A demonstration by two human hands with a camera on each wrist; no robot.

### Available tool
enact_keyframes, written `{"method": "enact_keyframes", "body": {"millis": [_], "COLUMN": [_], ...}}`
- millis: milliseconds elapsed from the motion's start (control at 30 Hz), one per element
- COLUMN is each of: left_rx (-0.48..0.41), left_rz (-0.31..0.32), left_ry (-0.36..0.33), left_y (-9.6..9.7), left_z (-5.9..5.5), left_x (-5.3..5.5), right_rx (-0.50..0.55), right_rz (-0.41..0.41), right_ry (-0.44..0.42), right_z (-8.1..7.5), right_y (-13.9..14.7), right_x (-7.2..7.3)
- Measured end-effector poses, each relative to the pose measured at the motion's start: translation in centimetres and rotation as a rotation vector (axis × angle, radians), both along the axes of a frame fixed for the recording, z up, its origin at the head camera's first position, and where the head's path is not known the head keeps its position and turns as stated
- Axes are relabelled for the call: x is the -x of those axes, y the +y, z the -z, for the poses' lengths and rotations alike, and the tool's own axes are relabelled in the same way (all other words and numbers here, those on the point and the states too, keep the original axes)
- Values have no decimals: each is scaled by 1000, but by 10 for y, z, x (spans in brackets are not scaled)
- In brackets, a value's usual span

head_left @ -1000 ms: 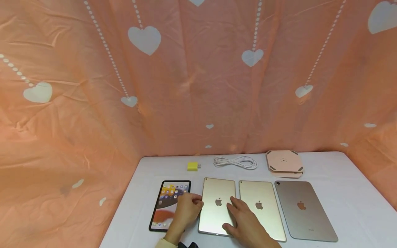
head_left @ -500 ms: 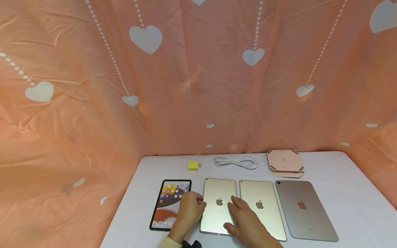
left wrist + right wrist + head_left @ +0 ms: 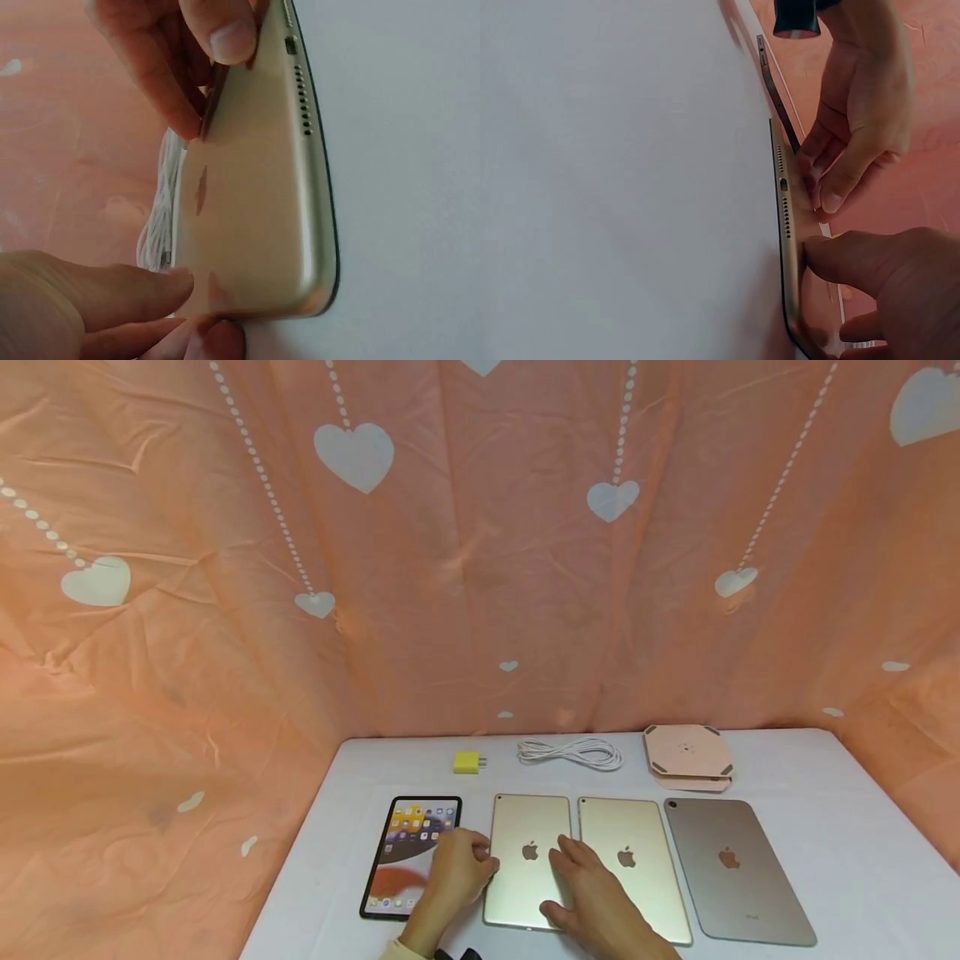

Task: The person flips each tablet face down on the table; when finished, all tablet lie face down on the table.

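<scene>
A gold tablet (image 3: 525, 822) lies with its back and apple logo up, between my hands. At its left long edge my left hand (image 3: 457, 872) pinches it with curled fingers and thumb. My right hand (image 3: 600, 897) rests on its right side, with extended fingers and the thumb touching the back. In the left wrist view, the end of the tablet (image 3: 255, 202) with the charging port and speaker holes shows, flat on the cloth. Beside it, a second gold tablet (image 3: 660, 877) is partly covered by my right hand. Left of my left hand, a tablet (image 3: 401, 856) has its lit screen up.
A grey tablet (image 3: 738, 868) lies back-up at the far right of the row. Behind the row are a yellow charger plug (image 3: 466, 763), a coiled white cable (image 3: 570, 752) and a pink octagonal stand (image 3: 686, 752). A peach curtain (image 3: 480, 568) hangs behind the white table (image 3: 795, 768).
My left hand has shifted slightly right, and the gold tablet between my hands has turned a little, its lower left corner moving right. The right hand stays in nearly the same place.
</scene>
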State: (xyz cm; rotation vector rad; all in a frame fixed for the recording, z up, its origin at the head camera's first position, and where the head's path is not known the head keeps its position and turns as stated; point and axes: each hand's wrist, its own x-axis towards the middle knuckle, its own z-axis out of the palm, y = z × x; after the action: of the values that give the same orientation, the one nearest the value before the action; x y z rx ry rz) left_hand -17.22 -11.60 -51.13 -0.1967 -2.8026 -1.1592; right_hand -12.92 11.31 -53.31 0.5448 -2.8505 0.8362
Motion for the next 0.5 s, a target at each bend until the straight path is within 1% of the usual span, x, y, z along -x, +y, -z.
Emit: {"method": "enact_keyframes", "body": {"millis": [67,133,200,233,300,367,433,500], "left_rx": [-45,-118,-242,-329,-514,-682,-803,-876], "left_rz": [22,49,90,115,153,189,240,292], "left_ry": [-34,-94,-198,-266,-404,-520,-584,-614], "left_y": [-6,-15,-27,-35,-53,-75,-99,-125], "left_z": [-1,-3,-5,-7,-11,-14,-15,-15], "left_x": [-3,-5,-8,-9,-11,-13,-15,-16], "right_rx": [8,25,67,109,215,330,463,589], "right_rz": [8,26,38,43,35,-2,-64,-135], "right_ry": [4,-4,-21,-44,-110,-189,-301,-423], "right_z": [0,-2,-5,-7,-11,-14,-18,-20], "right_y": [-2,-4,-7,-8,-10,-12,-15,-19], "right_x": [0,0,0,1,3,7,11,15]}}
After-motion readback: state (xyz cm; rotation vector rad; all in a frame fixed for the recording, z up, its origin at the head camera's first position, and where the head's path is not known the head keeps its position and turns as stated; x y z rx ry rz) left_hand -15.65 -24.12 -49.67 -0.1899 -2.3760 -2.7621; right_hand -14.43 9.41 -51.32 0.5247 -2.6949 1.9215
